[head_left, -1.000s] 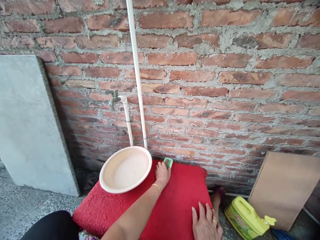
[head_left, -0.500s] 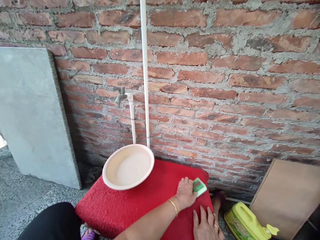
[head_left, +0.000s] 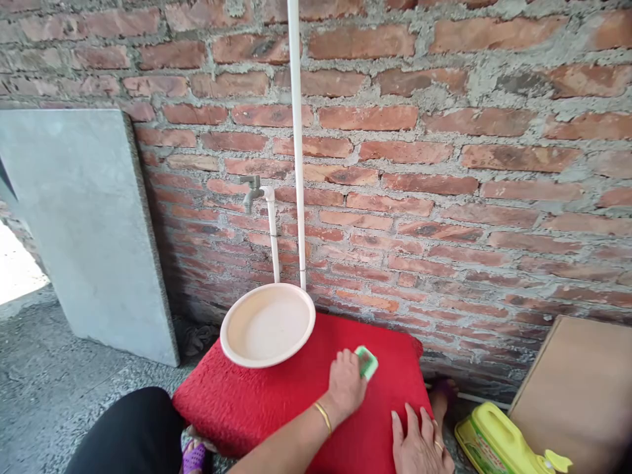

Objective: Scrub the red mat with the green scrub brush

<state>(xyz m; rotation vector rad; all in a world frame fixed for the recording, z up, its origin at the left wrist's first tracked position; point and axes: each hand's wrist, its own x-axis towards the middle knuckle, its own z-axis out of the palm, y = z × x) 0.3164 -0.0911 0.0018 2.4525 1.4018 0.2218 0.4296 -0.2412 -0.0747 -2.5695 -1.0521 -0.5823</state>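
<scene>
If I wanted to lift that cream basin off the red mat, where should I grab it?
Probably by the rim of the cream basin on its near-left side, coming from above. The rim flares outward and overhangs the red mat there, leaving room for fingers beneath. The far side crowds the white pipes, and the left hand with the green brush works to its right.

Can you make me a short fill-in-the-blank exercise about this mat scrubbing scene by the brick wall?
1. The left hand grips a green ____ on the red mat.
2. The right hand lies flat on the mat's near ____ corner.
3. The cream basin sits on the mat right below the ____.
4. The yellow jug lies on the floor to the ____ of the mat.

Missing words: scrub brush; right; tap; right
</scene>
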